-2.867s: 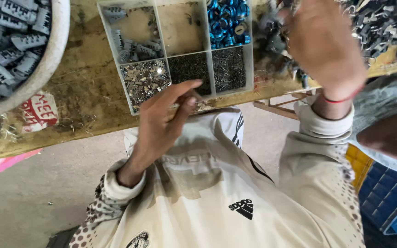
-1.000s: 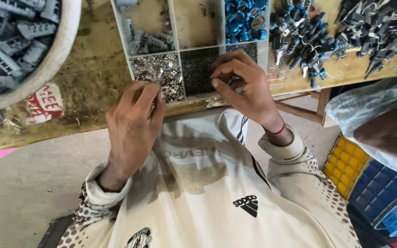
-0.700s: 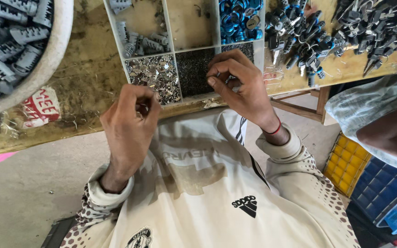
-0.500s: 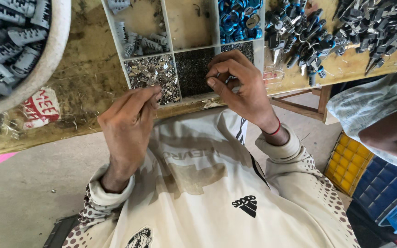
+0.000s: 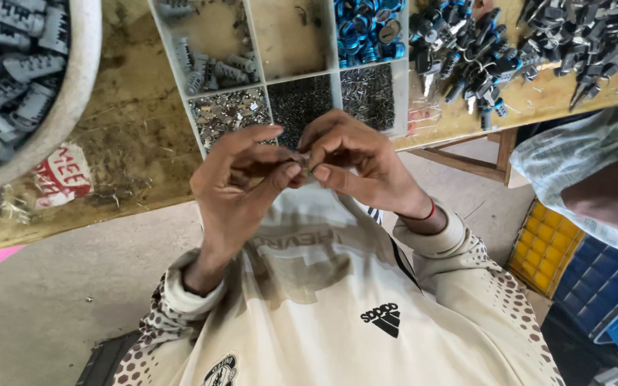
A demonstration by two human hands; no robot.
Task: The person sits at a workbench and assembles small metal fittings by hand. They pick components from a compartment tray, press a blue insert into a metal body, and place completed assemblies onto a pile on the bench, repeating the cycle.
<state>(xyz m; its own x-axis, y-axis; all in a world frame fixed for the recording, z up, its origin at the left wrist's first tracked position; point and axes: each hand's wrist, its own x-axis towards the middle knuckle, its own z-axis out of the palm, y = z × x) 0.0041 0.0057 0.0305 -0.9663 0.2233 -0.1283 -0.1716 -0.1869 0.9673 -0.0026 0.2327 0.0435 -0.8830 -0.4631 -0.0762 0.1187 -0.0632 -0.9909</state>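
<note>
- Head view: the left hand (image 5: 234, 182) and the right hand (image 5: 352, 161) meet just in front of the divided tray (image 5: 402, 100) on the tabletop (image 5: 130, 143).
- Fingers of both hands pinch one small metal part (image 5: 303, 164) between their tips, above the tray's near edge.
- This looks like a fitting step; the next move calls for fine alignment and a steady pinch.
- A bowl of grey parts (image 5: 16, 78) sits far left.
</note>
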